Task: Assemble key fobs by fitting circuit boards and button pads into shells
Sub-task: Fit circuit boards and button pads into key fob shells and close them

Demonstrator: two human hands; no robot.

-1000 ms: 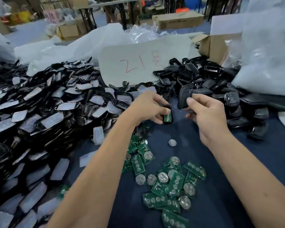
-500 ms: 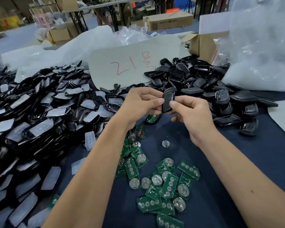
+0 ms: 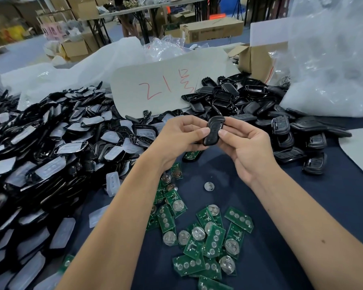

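Note:
Both hands hold one black key fob shell [image 3: 213,130] above the dark blue table. My left hand [image 3: 180,137] pinches its left side with thumb and fingers. My right hand [image 3: 245,147] pinches its right side, thumb on the front face. Just under the hands a shell half with a green circuit board in it [image 3: 192,154] lies on the cloth. Several loose green circuit boards [image 3: 199,237] with coin cells lie nearer to me. A single coin cell [image 3: 209,186] sits apart.
A big heap of black shells with translucent button pads [image 3: 50,147] fills the left side. Black shell halves [image 3: 260,109] are piled at the back right. A white sheet with red writing [image 3: 166,84], plastic bags [image 3: 333,59] and a cardboard box [image 3: 258,59] stand behind.
My left hand set the shell half with the green board down on the cloth. Both hands then came together on the black shell from the right hand and raised it slightly.

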